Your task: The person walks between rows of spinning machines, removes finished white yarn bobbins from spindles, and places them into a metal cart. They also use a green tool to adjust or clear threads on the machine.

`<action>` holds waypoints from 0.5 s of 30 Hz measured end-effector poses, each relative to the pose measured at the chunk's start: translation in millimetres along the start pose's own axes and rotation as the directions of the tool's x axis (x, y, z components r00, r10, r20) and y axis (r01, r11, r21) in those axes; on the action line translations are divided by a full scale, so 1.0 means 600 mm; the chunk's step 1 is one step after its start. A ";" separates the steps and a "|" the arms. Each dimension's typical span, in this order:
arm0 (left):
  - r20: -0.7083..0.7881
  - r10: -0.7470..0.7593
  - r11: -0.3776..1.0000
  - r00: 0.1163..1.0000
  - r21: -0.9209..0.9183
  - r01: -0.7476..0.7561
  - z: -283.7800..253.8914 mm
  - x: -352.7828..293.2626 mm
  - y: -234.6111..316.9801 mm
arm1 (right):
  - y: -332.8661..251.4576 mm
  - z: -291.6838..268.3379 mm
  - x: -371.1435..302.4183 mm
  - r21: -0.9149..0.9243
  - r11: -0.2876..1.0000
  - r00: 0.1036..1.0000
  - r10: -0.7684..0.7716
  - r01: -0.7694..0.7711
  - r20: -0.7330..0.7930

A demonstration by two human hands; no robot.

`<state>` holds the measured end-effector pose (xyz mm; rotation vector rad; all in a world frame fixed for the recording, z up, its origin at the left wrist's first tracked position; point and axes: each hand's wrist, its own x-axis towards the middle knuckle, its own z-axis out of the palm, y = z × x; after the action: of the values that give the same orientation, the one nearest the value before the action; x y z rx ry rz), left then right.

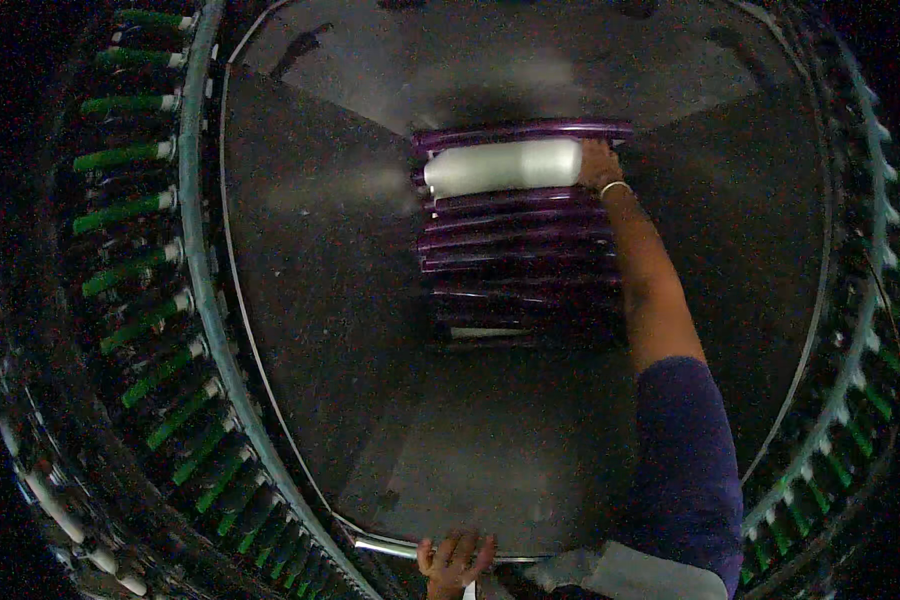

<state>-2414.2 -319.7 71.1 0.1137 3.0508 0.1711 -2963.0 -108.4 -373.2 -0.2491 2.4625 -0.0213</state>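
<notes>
The right hand meets the right end of the white roll, its fingers bent around or against that end; whether they pinch it firmly is too blurred to tell. The roll lies crosswise between one purple tube beyond it and more purple tubes on the near side, all on a dark surface. The step in hand appears to be handling the roll at this end; moving it would call for a secure hold and keeping the neighbouring tubes undisturbed. The left hand rests at the metal edge nearest the person, fingers slightly apart, grip unclear. Green spindles line both sides.
</notes>
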 end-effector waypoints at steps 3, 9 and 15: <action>-0.089 0.041 0.999 0.995 0.036 -0.038 -0.013 0.016 0.015 | 0.013 -0.001 0.041 0.005 0.996 0.996 0.088 -0.088 -0.006; 0.130 -0.051 0.999 0.990 0.019 0.049 -0.023 0.116 -0.019 | 0.015 -0.056 0.016 -0.181 0.968 0.955 -0.120 0.173 0.272; 0.021 0.092 0.996 0.996 0.006 -0.092 -0.011 0.264 -0.043 | -0.057 -0.075 -0.109 0.517 0.832 0.898 -0.366 0.200 0.242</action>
<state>-2573.9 -333.3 61.9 0.2545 3.0278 0.1649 -2934.5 -132.2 -294.9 -0.3677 1.9801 -0.6649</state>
